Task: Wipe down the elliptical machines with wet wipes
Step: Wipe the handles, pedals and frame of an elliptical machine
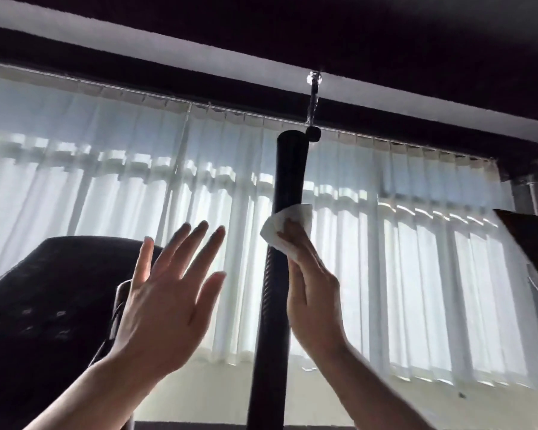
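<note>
Where the upright black handlebar (288, 181) of the elliptical rose before the white curtains (416, 243), a white wet wipe (288, 223) lay wrapped against its shaft, above the ribbed section. Right hand (314, 293): fingers curled round the bar, fingertips pressing the wipe's lower part. Left hand (165, 299): raised beside the bar, apart from it, fingers straight and spread, holding nothing. Dark console (44, 305) at lower left.

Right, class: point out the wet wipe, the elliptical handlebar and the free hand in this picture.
wet wipe (295, 219), head view, its white upper fold.
elliptical handlebar (290, 169), head view, the smooth black upper shaft.
left hand (165, 305), head view, the back of the open hand.
</note>
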